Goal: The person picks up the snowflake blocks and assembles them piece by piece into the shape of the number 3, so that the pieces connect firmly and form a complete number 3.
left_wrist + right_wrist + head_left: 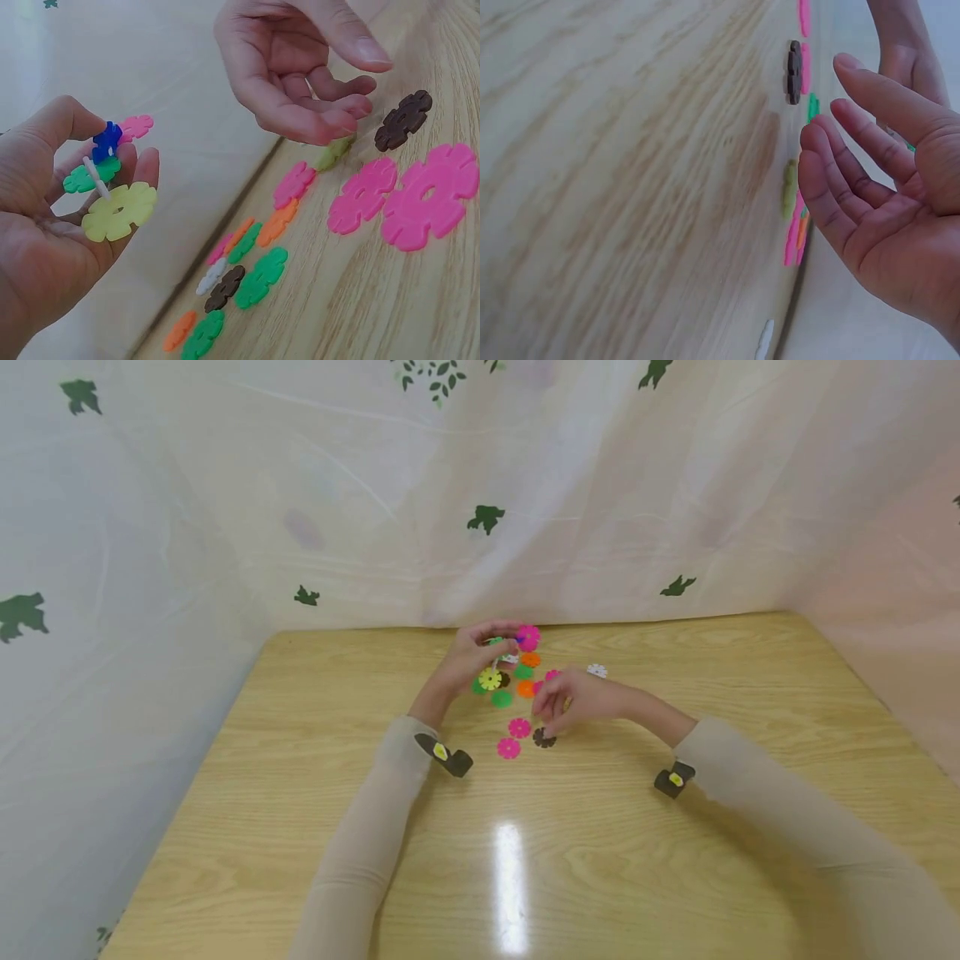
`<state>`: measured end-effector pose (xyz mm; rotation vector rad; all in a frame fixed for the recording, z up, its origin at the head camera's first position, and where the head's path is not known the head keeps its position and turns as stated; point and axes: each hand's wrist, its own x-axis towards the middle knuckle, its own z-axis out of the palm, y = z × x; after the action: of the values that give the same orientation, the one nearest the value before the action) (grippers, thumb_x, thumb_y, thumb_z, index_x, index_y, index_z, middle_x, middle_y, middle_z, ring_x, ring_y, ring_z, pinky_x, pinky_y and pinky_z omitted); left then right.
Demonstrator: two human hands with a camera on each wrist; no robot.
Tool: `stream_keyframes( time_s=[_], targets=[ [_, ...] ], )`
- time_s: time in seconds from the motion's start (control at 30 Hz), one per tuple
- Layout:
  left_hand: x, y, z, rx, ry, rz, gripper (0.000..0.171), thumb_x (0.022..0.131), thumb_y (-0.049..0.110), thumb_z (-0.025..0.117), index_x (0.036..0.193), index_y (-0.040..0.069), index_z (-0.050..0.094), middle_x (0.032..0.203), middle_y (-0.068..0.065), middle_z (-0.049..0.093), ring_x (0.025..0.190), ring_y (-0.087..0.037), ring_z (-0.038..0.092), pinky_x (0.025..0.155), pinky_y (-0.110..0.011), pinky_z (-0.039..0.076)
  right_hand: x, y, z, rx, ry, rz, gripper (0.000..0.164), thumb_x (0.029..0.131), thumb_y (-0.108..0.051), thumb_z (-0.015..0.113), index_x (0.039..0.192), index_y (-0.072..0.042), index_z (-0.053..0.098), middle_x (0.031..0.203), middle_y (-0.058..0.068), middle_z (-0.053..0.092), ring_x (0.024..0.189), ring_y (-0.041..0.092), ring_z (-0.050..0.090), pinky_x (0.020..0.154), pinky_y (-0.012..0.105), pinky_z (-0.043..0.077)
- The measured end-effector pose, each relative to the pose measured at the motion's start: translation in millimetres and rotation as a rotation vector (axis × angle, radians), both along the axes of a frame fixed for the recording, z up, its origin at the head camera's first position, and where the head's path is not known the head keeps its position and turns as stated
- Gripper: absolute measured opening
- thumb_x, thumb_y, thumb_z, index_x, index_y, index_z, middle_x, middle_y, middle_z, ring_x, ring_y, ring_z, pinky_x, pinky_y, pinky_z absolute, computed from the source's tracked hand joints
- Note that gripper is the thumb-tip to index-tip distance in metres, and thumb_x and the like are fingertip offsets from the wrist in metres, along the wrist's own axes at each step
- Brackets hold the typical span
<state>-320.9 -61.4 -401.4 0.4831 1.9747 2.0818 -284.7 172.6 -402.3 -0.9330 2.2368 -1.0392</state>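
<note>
My left hand [467, 658] holds a joined cluster of slotted flower-shaped discs. In the left wrist view its thumb presses a blue disc [107, 141], which links to a pink disc [138, 127]. A green disc [84, 178], a white disc seen edge-on [97, 180] and a yellow disc [135, 213] belong to the same cluster. My right hand [588, 695] hovers low over the table with loosely bent fingers, the thumb apart and nothing held. Beside its fingertips lies a dark brown disc [403, 120], with two pink discs [450, 206] lying close by.
More loose discs lie between and behind the hands: orange [530, 659], green [502, 699], brown, pink and olive-yellow. One white disc [597, 670] lies behind the right hand. The wooden table [315, 793] ends at a pale curtain [360, 527] with green leaf-like patches.
</note>
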Motion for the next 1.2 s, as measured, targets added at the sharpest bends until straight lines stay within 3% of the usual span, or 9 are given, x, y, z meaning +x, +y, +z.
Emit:
stream_keyframes(
  time_s=[0.13, 0.3, 0.63, 0.97, 1.07, 1.2],
  targets=[
    [0.1, -0.7, 0.6, 0.004, -0.007, 0.004, 0.035, 0.097, -0.001, 0.062, 0.133, -0.002, 0.063, 0.118, -0.011, 0.066, 0.094, -0.019, 0.067, 0.092, -0.051, 0.059, 2.1, -2.8, -3.2, 0.057, 0.046, 0.003, 0.029, 0.078, -0.014, 0.089, 0.103, -0.007, 0.075, 0.091, 0.006, 0.071, 0.083, 0.017, 0.063, 0.076, 0.025, 0.057],
    [-0.2, -1.2, 0.4, 0.006, -0.014, 0.013, 0.035, 0.098, -0.002, 0.061, 0.133, -0.002, 0.063, 0.120, -0.012, 0.066, 0.092, -0.017, 0.067, 0.091, -0.050, 0.060, 5.6, -5.1, -4.9, 0.062, 0.064, 0.024, 0.028, 0.076, -0.014, 0.090, 0.099, -0.007, 0.075, 0.085, 0.006, 0.069, 0.075, 0.016, 0.059, 0.068, 0.023, 0.054],
    [-0.2, -2.8, -0.1, -0.001, -0.013, 0.007, 0.034, 0.098, -0.001, 0.061, 0.132, -0.003, 0.062, 0.122, -0.016, 0.067, 0.106, -0.040, 0.066, 0.093, -0.053, 0.058, 5.0, -5.8, -8.2, 0.065, 0.064, 0.015, 0.022, 0.077, -0.007, 0.088, 0.095, -0.008, 0.075, 0.085, 0.003, 0.068, 0.077, 0.015, 0.059, 0.069, 0.022, 0.054],
    [-1.4, -2.8, -0.2, 0.006, -0.013, 0.013, 0.033, 0.099, 0.000, 0.059, 0.131, -0.002, 0.062, 0.114, -0.009, 0.067, 0.098, -0.030, 0.067, 0.091, -0.051, 0.061, -1.8, -4.8, -3.4, 0.030, 0.094, -0.012, 0.014, 0.084, 0.001, 0.079, 0.092, -0.005, 0.069, 0.092, 0.007, 0.071, 0.084, 0.017, 0.064, 0.080, 0.029, 0.057],
    [-1.6, -2.8, -0.4, 0.013, -0.012, 0.012, 0.033, 0.100, 0.001, 0.057, 0.133, -0.002, 0.061, 0.113, -0.007, 0.064, 0.093, -0.021, 0.066, 0.086, -0.045, 0.064, -5.1, -4.6, -0.8, 0.012, 0.102, -0.040, 0.011, 0.086, 0.000, 0.077, 0.094, -0.003, 0.070, 0.093, 0.008, 0.073, 0.085, 0.018, 0.065, 0.080, 0.027, 0.057],
    [-1.0, -2.7, -0.5, 0.035, -0.022, 0.010, 0.033, 0.101, 0.002, 0.056, 0.133, -0.002, 0.059, 0.114, -0.008, 0.063, 0.091, -0.018, 0.066, 0.078, -0.033, 0.065, -11.9, -3.8, 2.8, -0.041, 0.117, -0.111, 0.010, 0.089, 0.000, 0.075, 0.099, -0.001, 0.073, 0.095, 0.012, 0.075, 0.086, 0.019, 0.067, 0.079, 0.024, 0.058]
  ],
)
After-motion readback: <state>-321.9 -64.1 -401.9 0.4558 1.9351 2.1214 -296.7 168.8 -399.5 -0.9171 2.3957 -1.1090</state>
